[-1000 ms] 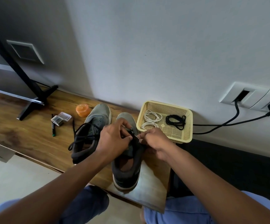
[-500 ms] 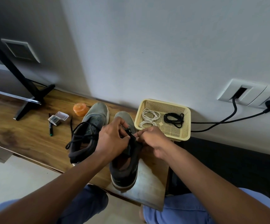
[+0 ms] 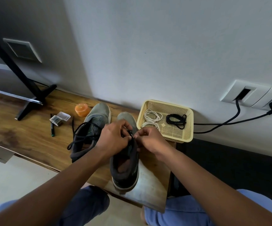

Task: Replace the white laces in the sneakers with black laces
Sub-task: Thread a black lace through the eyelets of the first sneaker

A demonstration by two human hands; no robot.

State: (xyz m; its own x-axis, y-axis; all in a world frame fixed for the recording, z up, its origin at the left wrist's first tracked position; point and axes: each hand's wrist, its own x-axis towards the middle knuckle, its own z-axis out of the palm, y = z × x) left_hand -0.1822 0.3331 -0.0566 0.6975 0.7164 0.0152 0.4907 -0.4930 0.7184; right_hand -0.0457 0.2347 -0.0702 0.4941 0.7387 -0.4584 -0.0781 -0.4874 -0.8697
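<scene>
Wood makes up the long shelf [image 3: 26,136] that runs along a pale wall [image 3: 148,46]. Two gray shoes sit on it, toes to the wall. The right shoe [image 3: 125,170] is near the front edge, and both hands meet over its middle. The left hand [image 3: 112,137] has its fingers curled and pinches a black lace [image 3: 131,136] at the top of that shoe. The right hand [image 3: 150,139] is curled too and pinches the same lace from the other side, so the fingertips nearly touch. The lace runs down the front of the shoe under the hands. The left shoe [image 3: 89,129] is just beside it, and a loose black lace [image 3: 81,136] loops over its open top and hangs off its side. A yellow basket [image 3: 189,128] stands near the right shoe, against the wall. Inside it, two coils of white lace [image 3: 151,118] lie on the left and one coil of black lace [image 3: 176,120] lies on the right. An orange tub [image 3: 82,109] sits by the toe of the left shoe. Left of it are a small clear box [image 3: 59,118] and a dark pen [image 3: 52,127]. Farther left is a black stand [image 3: 34,98]. A black cable [image 3: 229,123] runs from the wall socket [image 3: 252,95] toward the basket. Blue trouser legs [image 3: 181,209] show at the bottom.
</scene>
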